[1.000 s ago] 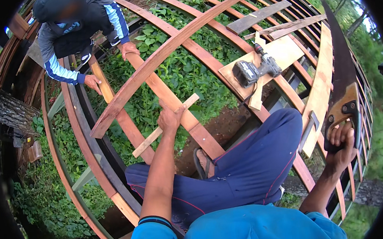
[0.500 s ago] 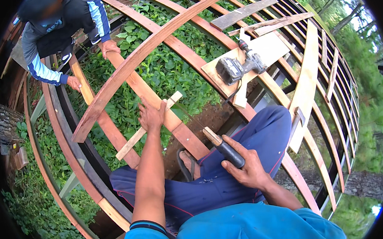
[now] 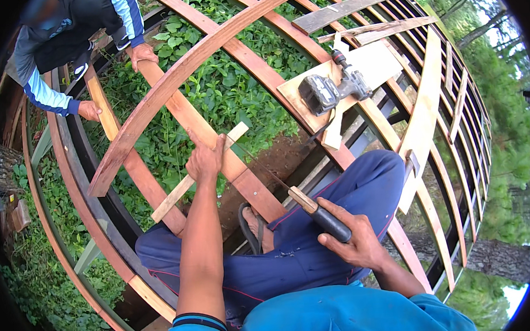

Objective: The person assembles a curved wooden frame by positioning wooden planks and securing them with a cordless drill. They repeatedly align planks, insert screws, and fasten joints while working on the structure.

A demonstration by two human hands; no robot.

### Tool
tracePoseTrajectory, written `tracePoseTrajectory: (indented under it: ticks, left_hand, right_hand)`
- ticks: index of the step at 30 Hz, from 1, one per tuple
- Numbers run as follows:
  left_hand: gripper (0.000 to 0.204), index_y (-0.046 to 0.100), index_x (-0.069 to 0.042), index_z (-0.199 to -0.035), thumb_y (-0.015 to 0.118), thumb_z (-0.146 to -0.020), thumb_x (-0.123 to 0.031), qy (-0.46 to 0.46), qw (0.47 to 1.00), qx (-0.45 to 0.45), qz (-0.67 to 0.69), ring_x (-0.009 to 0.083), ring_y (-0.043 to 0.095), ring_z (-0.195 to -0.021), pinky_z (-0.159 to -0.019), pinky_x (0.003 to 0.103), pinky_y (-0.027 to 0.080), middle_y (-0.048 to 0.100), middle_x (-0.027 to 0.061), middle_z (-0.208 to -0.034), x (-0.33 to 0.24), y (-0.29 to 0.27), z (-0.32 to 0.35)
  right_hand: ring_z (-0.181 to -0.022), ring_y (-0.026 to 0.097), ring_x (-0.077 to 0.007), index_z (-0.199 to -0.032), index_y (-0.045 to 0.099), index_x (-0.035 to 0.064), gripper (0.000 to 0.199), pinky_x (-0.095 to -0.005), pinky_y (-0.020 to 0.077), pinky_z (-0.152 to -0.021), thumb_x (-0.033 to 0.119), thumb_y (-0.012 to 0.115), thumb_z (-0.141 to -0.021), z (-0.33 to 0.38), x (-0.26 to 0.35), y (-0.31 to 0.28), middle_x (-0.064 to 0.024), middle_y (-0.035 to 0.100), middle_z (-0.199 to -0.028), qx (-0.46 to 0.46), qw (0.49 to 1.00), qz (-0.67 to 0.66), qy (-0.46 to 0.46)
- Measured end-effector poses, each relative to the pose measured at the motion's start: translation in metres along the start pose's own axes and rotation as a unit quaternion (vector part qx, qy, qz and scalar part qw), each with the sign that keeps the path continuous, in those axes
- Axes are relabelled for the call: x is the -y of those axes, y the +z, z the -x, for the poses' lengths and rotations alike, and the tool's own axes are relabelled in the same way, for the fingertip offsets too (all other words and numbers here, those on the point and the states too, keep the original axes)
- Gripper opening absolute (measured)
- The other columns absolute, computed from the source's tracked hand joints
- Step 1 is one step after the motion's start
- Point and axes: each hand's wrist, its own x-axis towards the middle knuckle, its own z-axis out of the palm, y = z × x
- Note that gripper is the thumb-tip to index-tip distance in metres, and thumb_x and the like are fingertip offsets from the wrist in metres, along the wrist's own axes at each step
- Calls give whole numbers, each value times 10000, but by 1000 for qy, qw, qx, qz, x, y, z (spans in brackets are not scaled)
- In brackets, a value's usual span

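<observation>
My right hand [image 3: 355,240] is wrapped round the black-and-wood handle of a hand saw [image 3: 322,215]. The saw's thin blade, seen nearly edge-on, points up and left toward a pale narrow wooden strip [image 3: 172,199]. That strip lies crosswise over a reddish-brown plank [image 3: 178,107]. My left hand [image 3: 205,162] grips the strip against the plank, its fingertips partly hidden. The blade's far end is close to the strip's right part; whether it touches the wood I cannot tell.
A crouching co-worker [image 3: 43,64] holds the plank's far end and another board [image 3: 104,112]. A cordless drill [image 3: 336,90] rests on a pale board at right. Curved wooden slats [image 3: 207,37] span open gaps above plants and soil. Loose boards [image 3: 422,124] lie across them.
The saw and my right hand have moved slightly down and right, drawing back from the strip. My left hand still holds the strip. The view has shifted a little.
</observation>
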Motion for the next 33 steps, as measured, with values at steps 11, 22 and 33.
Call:
tracePoseTrajectory:
  ticks: [11,22,33]
  left_hand:
    - [1190,10,-34,-1673,548,-916,-778,-13,999,15,-28,404,742,-851,-754,501,570,763,241,-941,-6,-6,-3]
    - [1132,76,-57,-1677,494,-929,-797,-1,1000,18,2,424,735,-868,-770,520,558,759,252,-949,5,5,-4]
    - [1114,94,-44,-1670,503,-938,-777,8,1000,2,10,434,732,-876,-791,531,558,756,260,-948,6,4,-5]
  right_hand:
    - [-950,768,-293,-1530,480,24,653,-384,571,-834,76,732,-930,-121,-24,61,-212,750,-1095,-18,995,-82,46]
    - [-1069,698,-195,-1513,508,21,607,-337,524,-955,70,718,-946,-106,-41,60,-188,723,-1209,-68,994,-78,-24]
    - [-1058,750,-248,-1522,496,18,651,-344,546,-921,65,744,-922,-30,-5,-7,-230,721,-1224,7,998,-42,41]
